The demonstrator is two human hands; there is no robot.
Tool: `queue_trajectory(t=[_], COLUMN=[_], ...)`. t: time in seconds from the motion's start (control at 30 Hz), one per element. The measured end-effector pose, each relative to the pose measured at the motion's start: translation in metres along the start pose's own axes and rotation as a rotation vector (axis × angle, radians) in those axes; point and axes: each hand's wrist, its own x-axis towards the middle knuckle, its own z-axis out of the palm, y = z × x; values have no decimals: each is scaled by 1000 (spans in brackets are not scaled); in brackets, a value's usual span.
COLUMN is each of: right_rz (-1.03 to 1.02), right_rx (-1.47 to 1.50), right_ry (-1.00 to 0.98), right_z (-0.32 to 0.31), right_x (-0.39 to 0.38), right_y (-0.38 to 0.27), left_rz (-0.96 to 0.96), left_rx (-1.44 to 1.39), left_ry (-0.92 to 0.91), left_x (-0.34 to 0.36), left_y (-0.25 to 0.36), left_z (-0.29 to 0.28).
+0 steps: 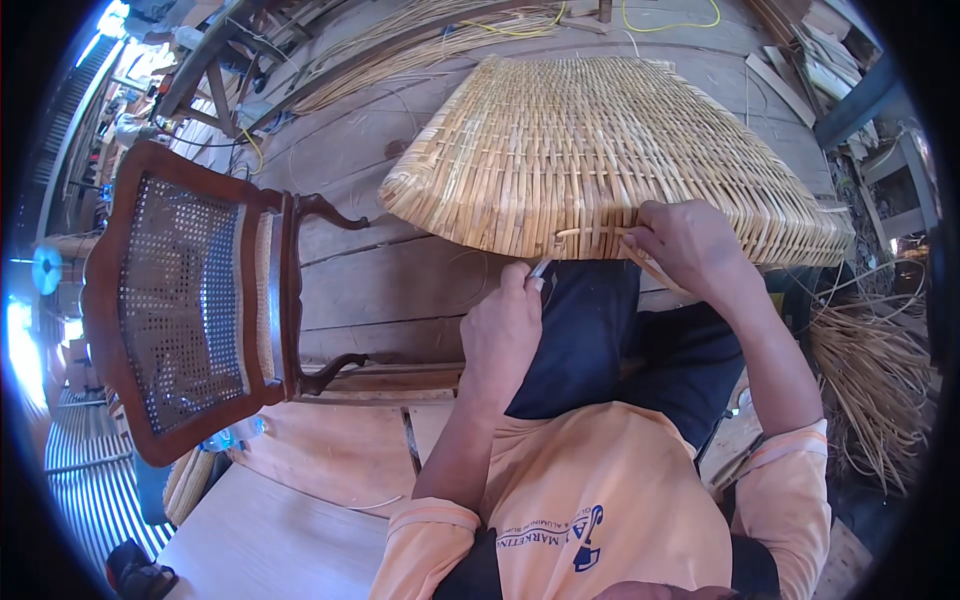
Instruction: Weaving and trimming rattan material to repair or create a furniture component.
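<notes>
A large woven rattan panel [590,140] rests in front of me, its near rim over my legs. My left hand [502,330], just below that rim, grips a slim light-coloured pointed tool [542,268] whose tip touches the weave. My right hand [690,240] is closed at the rim, thumb and fingers pinching a pale cane strip [650,266] that runs sideways along the weave and hangs down below it. I cannot make out exactly where the tool's tip enters the weave.
A dark wooden cane-backed chair [130,300] stands at my left on the plank floor [370,300]. Bundles of rattan strips [380,70] lie at the back, more [860,370] at my right. Timber [780,90] sits at the back right; a small fan [47,270] is far left.
</notes>
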Motion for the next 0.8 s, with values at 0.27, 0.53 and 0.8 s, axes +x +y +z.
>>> queue_trajectory(t=[0.27,0.53,0.8], right_rz=[-20,-78,-57], right_rx=[128,153,159], right_ry=[6,-26,-69], right_z=[-4,-4,-6], right_x=[-5,-5,-5], right_y=[3,9,13], left_rz=[142,172,110], left_rx=[-170,-265,-268], left_ry=[156,142,169], left_x=[9,10,11], left_y=[-5,-4,5], left_z=[12,29,31])
